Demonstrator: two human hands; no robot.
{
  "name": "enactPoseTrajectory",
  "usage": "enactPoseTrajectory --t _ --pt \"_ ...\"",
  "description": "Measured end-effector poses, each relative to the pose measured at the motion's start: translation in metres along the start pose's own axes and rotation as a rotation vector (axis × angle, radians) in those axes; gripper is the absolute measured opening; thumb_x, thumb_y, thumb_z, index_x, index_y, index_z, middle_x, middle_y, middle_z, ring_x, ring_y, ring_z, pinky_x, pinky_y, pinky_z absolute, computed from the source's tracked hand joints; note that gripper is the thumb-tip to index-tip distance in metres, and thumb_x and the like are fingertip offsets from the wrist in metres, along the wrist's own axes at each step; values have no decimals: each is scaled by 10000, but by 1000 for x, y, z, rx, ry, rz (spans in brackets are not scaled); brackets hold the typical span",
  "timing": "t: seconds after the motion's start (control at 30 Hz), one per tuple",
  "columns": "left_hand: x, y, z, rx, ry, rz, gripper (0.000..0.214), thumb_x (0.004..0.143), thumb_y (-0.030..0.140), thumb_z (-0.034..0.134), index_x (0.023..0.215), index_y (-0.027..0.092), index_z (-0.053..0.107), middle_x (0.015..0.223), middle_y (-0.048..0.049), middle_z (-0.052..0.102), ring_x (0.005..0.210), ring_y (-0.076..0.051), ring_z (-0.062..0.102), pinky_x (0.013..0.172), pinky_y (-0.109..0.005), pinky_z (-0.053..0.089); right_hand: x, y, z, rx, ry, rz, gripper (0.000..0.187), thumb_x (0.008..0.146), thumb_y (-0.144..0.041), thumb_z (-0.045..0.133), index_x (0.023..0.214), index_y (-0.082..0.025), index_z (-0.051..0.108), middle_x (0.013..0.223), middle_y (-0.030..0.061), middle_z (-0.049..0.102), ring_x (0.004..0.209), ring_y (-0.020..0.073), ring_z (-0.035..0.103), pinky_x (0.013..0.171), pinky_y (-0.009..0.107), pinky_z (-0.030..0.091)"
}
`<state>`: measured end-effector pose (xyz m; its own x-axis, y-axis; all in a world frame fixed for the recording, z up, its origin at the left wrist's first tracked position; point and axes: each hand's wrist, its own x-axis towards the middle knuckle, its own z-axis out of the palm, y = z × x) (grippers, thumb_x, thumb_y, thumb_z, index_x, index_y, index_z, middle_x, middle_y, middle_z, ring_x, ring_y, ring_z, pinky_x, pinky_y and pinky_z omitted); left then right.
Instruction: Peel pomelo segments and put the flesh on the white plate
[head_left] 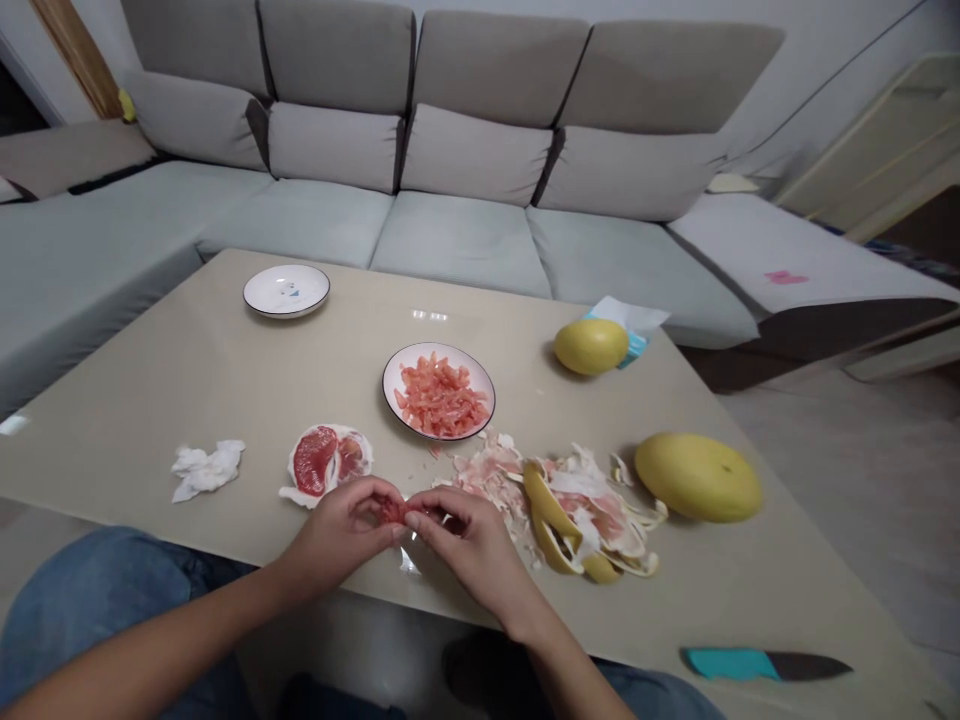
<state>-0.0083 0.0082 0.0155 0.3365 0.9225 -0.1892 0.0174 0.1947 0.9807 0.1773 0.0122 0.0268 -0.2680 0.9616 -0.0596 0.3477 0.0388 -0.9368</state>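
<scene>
- From my remote seat I saw the left hand (349,525) and the right hand (469,540) close together over the near part of the beige table (187,390).
- Thumbs and fingers of both were pinched on one small piece of red pomelo flesh (391,511), held between them.
- Just beyond the left hand I had a peeled red pomelo chunk (315,462), with a crumpled white tissue (208,470) to its left.
- Farther off, at mid-table, a dark-rimmed plate (409,358) bore loose pomelo pulp (442,398).
- Right of the right hand lay a heap of pomelo peel (551,515); just right of that, a large yellow pomelo (697,477).
- A smaller yellow pomelo (591,346) sat far right against a tissue packet (637,345).
- A printed plate (274,288) stood far left.
- Near right, I saw a turquoise-handled knife (731,663), blade pointing right.
</scene>
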Motion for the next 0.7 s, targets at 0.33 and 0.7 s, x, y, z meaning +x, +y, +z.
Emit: enactPoseTrajectory --t 0.33,0.7 --pt "3 2 -1 -312 -62 -99 197 746 262 741 850 179 595 844 7 573 806 -144 573 748 -313 535 3 17 6 453 -72 192 346 765 -514 683 868 -185 697 696 7 605 569 117 502 524 237 422" --pt "3 7 2 -300 -63 -125 261 734 242 739 942 184 593 894 -18 610 855 -174 593 743 -308 532 3 12 8 458 -150 152 242 797 -395 677 929 -196 641 763 3 643 607 116 557 571 241 446"
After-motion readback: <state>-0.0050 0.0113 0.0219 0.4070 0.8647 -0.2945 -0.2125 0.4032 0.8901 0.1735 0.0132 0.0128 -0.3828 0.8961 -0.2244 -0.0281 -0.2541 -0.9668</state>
